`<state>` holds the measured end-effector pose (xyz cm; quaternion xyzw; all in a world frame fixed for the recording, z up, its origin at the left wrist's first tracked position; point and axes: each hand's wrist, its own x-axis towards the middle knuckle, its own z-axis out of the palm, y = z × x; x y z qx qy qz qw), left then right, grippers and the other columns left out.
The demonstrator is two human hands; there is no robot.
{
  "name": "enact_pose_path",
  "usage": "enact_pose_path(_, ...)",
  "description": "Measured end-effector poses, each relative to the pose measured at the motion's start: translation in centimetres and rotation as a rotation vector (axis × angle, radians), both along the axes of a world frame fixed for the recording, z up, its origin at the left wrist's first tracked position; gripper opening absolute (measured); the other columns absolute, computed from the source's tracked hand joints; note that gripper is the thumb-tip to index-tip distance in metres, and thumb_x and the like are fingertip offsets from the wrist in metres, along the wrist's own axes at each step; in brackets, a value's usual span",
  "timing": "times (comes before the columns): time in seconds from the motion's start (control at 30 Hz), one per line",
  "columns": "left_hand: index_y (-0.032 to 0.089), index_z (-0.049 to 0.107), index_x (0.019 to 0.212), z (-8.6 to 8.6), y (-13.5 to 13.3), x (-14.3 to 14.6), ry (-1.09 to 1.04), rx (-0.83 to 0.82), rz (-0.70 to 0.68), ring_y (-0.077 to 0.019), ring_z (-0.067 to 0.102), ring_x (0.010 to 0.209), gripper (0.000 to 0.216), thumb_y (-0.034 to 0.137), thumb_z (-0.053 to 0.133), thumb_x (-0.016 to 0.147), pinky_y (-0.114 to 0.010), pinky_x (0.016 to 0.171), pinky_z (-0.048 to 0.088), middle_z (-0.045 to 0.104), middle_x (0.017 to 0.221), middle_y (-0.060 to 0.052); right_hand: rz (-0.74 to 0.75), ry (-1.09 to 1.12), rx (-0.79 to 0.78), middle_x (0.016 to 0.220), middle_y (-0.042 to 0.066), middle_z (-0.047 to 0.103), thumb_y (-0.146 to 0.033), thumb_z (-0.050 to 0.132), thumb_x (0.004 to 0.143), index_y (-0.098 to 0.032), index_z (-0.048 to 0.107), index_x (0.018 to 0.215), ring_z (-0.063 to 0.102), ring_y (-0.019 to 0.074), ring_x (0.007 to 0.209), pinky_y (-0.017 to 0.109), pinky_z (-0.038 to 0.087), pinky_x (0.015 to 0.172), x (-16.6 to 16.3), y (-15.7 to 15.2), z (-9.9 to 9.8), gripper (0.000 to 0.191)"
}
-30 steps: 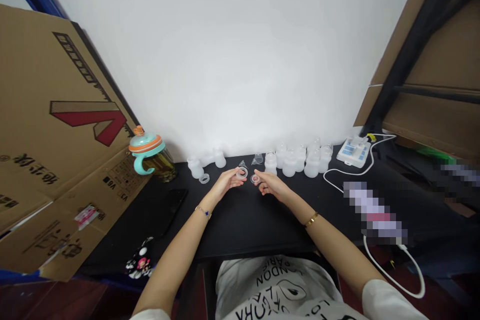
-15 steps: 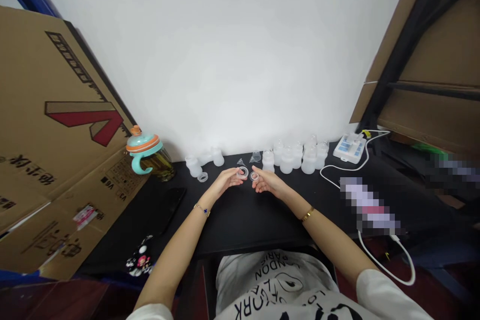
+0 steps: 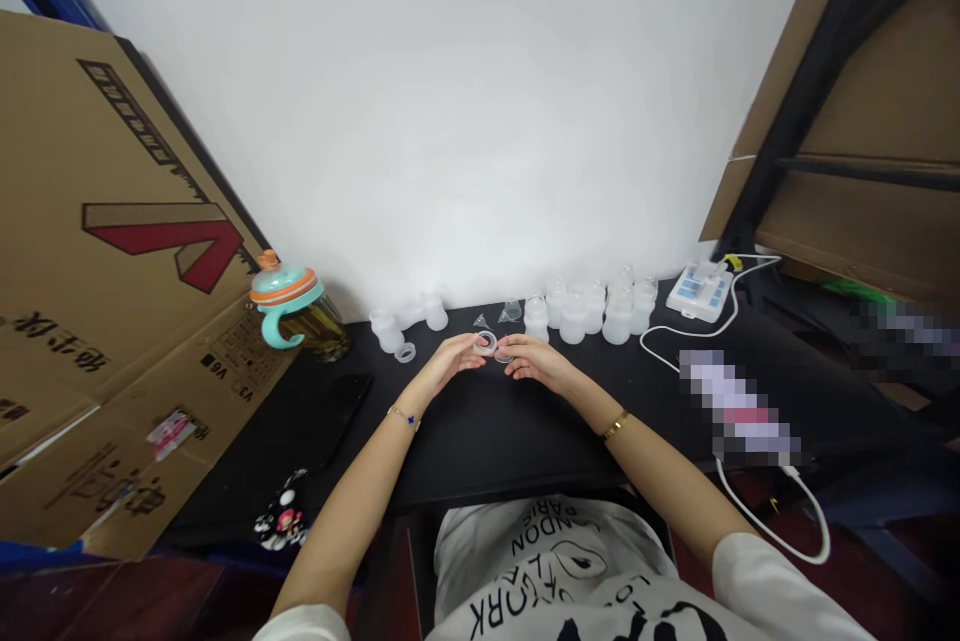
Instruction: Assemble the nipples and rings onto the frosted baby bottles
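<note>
Head view showed the left hand (image 3: 450,364) and right hand (image 3: 534,362), fingers pinching two clear plastic rings (image 3: 487,344) together just before the bottle row (image 3: 592,311); joining needed careful alignment.

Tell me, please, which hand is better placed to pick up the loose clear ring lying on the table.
Probably the left hand. The loose ring lies just to its outer side on the black table, while the right hand would have to cross over. Both hands already pinch small clear rings.
</note>
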<state>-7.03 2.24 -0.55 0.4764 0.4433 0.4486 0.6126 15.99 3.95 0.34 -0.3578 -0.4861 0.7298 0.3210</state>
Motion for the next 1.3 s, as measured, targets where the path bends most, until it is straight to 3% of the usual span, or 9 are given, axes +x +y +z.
enact_pose_path(0.23,0.014,0.075,0.106,0.01,-0.05,-0.04,-0.004,0.010,0.011,-0.0193,0.074,0.082,0.051,0.058,0.082,0.080,-0.030,0.084,0.055,0.081,0.101,-0.014,-0.033,0.134,-0.034,0.094,0.006,0.079,-0.005,0.085,0.076,-0.015,0.074,0.098,0.073,0.0125,0.077,0.023,0.063,0.079,0.04,-0.24,0.16,0.026)
enact_pose_path(0.37,0.014,0.075,0.109,-0.10,0.00,-0.04,-0.011,0.016,0.010,-0.0210,0.075,0.084,0.051,0.056,0.081,0.081,-0.032,0.086,0.055,0.081,0.101,-0.015,-0.058,0.129,-0.035,0.094,0.007,0.078,-0.001,0.083,0.075,-0.014,0.075,0.102,0.075,0.0146,0.080,0.026,0.063,0.084,0.08,-0.22,0.15,0.032)
enact_pose_path(0.73,0.014,0.075,0.111,-0.11,0.07,-0.11,-0.004,0.018,0.047,-0.0183,0.074,0.080,0.054,0.057,0.083,0.079,-0.029,0.083,0.055,0.081,0.102,-0.015,-0.061,0.026,-0.012,0.096,0.007,0.078,-0.026,0.081,0.088,-0.016,0.073,0.097,0.066,0.0089,0.059,0.018,0.055,0.055,-0.08,-0.42,0.60,0.016)
enact_pose_path(1.0,0.015,0.075,0.110,0.11,-0.12,-0.02,-0.001,0.028,0.079,-0.0170,0.074,0.080,0.051,0.051,0.087,0.077,-0.029,0.082,0.055,0.081,0.107,-0.013,-0.055,-0.028,-0.054,0.090,0.009,0.078,-0.049,0.067,0.099,-0.017,0.069,0.097,0.066,0.0114,0.057,0.018,0.051,0.048,-0.28,-0.07,0.56,0.033)
enact_pose_path(1.3,0.015,0.075,0.111,0.27,-0.22,0.09,0.021,0.027,0.083,-0.0157,0.073,0.078,0.051,0.051,0.087,0.077,-0.028,0.080,0.055,0.081,0.107,-0.014,-0.054,-0.024,0.013,0.103,0.009,0.079,-0.040,0.081,0.087,-0.019,0.066,0.094,0.068,0.0110,0.060,0.019,0.052,0.050,-0.15,-0.48,0.56,0.027)
